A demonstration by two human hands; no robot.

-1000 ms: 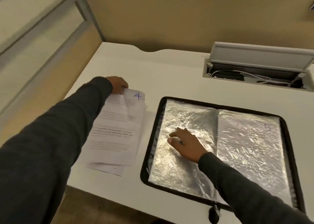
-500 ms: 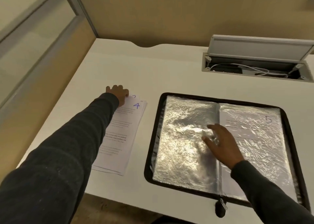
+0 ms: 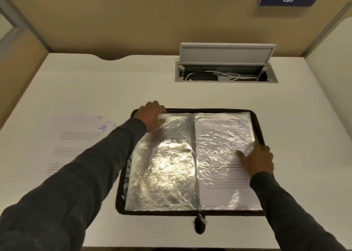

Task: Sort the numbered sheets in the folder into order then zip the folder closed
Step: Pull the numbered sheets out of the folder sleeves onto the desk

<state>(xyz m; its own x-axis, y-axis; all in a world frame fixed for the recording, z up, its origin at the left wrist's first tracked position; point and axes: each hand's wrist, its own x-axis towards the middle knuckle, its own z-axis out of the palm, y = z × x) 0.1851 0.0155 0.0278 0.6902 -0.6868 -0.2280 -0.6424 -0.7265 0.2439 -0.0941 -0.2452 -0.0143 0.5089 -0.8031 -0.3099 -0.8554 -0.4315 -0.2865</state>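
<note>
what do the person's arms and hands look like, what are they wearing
Both arms are in long, plain dark grey sleeves of soft-looking fabric, no logo or pattern visible. The left sleeve ends at the wrist of the left hand, the right sleeve at the wrist of the right hand. Both hands are bare: no gloves, rings or watch visible.

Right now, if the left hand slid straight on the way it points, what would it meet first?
The left hand is at the far-left corner of the folder, so it would first cross its black zip rim. Beyond that, bare desk, then perhaps the open cable hatch; depth is unclear.
</note>
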